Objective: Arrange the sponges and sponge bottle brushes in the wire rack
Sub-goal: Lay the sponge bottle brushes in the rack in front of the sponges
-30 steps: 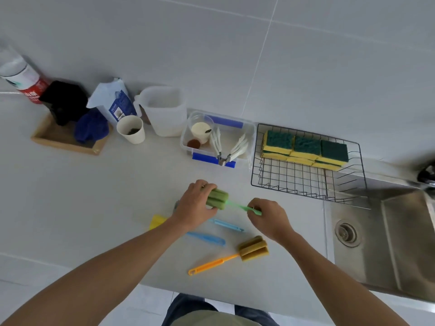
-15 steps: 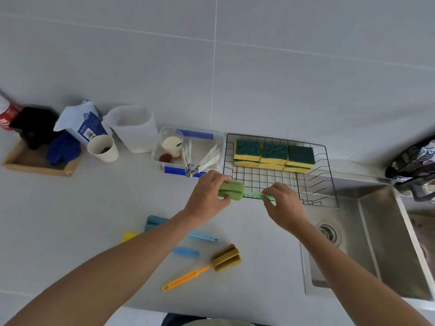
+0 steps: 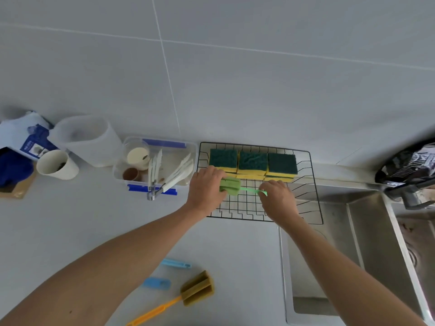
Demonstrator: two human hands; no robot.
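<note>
Green brush is held over the rack, both hands on it, just in front of the sponge row. Long axis runs roughly left-right across the rack, parallel to that row: sponge head at the left end, thin handle reaching to the right. Left hand is curled around the head, fingers wrapped onto the foam; right hand is closed on the far tip of the handle in what looks like a pinch, though the fingertips are hidden under the hand. Whether the brush already rests on the wires or hangs just above them cannot be told. Sponges sit three across against the rack's back edge, green side up, apparently stacked. Judgement: the set-down turns on keeping this axis parallel to the sponges so the brush drops into the free strip in front of them; both hands sit directly over that strip. Left on the counter, near the person: orange brush and two blue brushes, partly hidden by the left arm.
</note>
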